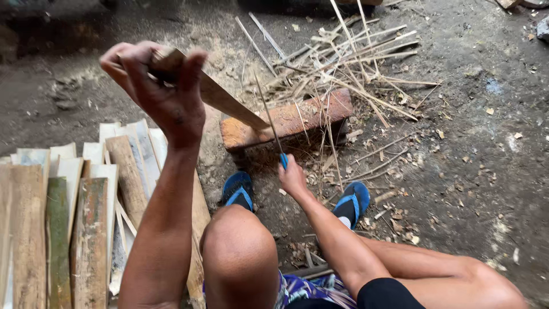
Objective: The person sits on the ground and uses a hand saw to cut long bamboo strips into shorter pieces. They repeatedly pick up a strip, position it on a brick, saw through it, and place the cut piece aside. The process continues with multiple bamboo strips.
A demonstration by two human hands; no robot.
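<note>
Arms: bare from the hands up, no sleeves, watch or rings in view
Left hand (163, 86): bare, no glove
Right hand (293, 180): bare, no glove
Legs: knees and shins bare
Shorts (303, 289): purple-blue patterned cloth, with a dark black part at the right thigh
Footwear: blue flip-flops (351, 203) with light straps, one on each foot
</note>
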